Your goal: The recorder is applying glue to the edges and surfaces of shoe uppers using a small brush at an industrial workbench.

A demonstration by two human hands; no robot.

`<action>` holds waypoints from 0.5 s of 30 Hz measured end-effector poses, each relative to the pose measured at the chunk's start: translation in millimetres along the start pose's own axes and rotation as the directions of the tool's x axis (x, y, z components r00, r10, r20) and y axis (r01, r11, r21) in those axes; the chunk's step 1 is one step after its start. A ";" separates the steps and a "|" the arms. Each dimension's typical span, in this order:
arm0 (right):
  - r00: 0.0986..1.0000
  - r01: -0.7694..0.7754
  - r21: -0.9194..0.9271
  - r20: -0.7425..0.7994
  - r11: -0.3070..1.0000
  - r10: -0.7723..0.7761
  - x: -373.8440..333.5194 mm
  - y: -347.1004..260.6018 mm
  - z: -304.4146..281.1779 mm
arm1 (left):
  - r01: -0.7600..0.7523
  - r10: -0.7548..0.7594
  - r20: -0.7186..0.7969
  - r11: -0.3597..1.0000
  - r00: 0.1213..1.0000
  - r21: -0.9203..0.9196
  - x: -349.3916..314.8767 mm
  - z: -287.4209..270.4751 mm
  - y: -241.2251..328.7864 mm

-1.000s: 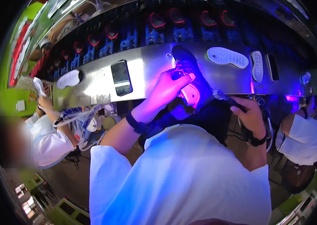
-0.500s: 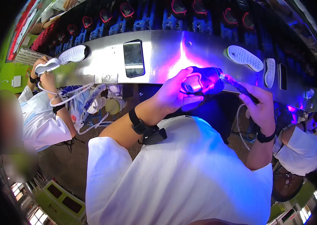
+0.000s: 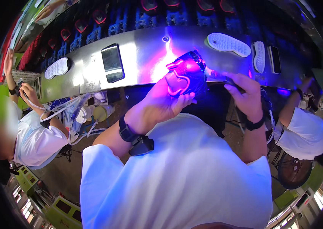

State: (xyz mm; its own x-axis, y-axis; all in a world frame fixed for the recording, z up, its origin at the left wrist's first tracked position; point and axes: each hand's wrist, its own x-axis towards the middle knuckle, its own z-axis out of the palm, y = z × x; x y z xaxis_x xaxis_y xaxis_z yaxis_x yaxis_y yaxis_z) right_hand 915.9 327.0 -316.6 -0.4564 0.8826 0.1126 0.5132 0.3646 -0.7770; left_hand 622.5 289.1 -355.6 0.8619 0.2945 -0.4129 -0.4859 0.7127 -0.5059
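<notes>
My left hand (image 3: 159, 98) grips a dark shoe upper (image 3: 194, 70), palm turned up beneath it and fingers wrapped round its opening. Purple and pink light falls on the upper, and its opening has a glowing pink edge. The upper is tilted, its sole side facing right. In my right hand (image 3: 247, 95) is a slim brush (image 3: 219, 75) with a dark handle, held between thumb and fingers. Its tip is at the right edge of the upper; glare keeps me from telling whether they touch. Both hands are just in front of the metal bench (image 3: 142, 72).
White shoe soles (image 3: 229, 44) lie on the bench, with phones (image 3: 112, 63) at left and right. Behind it, a dark rack (image 3: 146, 21) carries several shoes. A person (image 3: 41, 133) works at left with a hose and pots nearby; another person (image 3: 302, 133) sits at right.
My view has shifted, so the bench things appear further left. The upper has turned in my left hand, and the brush remains at its edge. The person at left has raised one hand.
</notes>
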 end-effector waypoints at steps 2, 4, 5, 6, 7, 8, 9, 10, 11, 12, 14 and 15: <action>1.000 -0.004 -0.015 -0.020 1.000 0.004 -12.4 6.2 4.6 | 0.035 -0.035 -0.002 0.997 0.999 -0.067 6.0 3.3 -8.5; 0.994 -0.018 0.037 -0.110 0.999 0.022 -27.2 16.7 11.6 | 0.046 -0.052 -0.069 0.995 0.996 -0.086 10.1 25.3 -19.9; 0.995 -0.014 0.035 -0.094 0.999 0.017 -32.6 22.0 11.0 | -0.008 0.008 -0.048 1.000 0.999 -0.002 11.2 33.0 -24.3; 0.996 0.006 0.041 -0.094 0.999 -0.002 -37.4 27.9 13.8 | -0.080 0.082 -0.024 0.994 0.996 0.081 10.2 36.8 -28.8; 0.994 -0.052 0.111 -0.086 0.992 0.062 -41.9 33.4 15.9 | -0.267 0.289 -0.071 0.937 0.955 0.224 14.0 36.4 -34.3; 0.988 -0.117 0.176 -0.076 0.977 0.132 -41.4 32.7 16.6 | -0.276 0.299 -0.066 0.932 0.952 0.233 17.3 35.8 -31.0; 0.976 -0.198 0.187 -0.056 0.962 0.212 -37.2 32.1 15.3 | -0.387 0.390 0.086 0.814 0.917 0.433 19.9 35.9 -26.6; 0.978 -0.182 0.190 -0.063 0.965 0.197 -28.2 30.8 14.9 | -0.494 0.436 0.251 0.639 0.864 0.590 21.0 38.9 -22.0; 0.959 -0.259 0.190 -0.065 0.947 0.276 -18.5 26.5 14.6 | -0.477 0.437 0.226 0.635 0.870 0.608 20.0 45.3 -16.3; 0.934 -0.333 0.191 -0.066 0.923 0.351 -8.9 23.2 16.0 | -0.480 0.436 0.235 0.624 0.869 0.617 21.9 45.5 -10.2; 0.948 -0.214 0.199 -0.192 0.956 0.252 -2.9 18.8 36.8 | -0.566 0.552 0.361 0.258 0.751 0.783 20.6 39.9 5.7; 0.956 -0.177 0.223 -0.194 0.959 0.221 -6.8 20.5 43.1 | -0.582 0.601 0.404 0.128 0.690 0.803 20.3 47.5 10.7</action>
State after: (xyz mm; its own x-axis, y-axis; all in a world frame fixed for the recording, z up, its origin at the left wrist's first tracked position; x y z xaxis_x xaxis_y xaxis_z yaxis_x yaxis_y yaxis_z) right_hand 898.1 315.7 -360.0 -0.1813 0.9818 0.0560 0.4103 0.1273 -0.9030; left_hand 641.7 332.9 -333.5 0.3613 0.8886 -0.2827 -0.4470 0.4311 0.7838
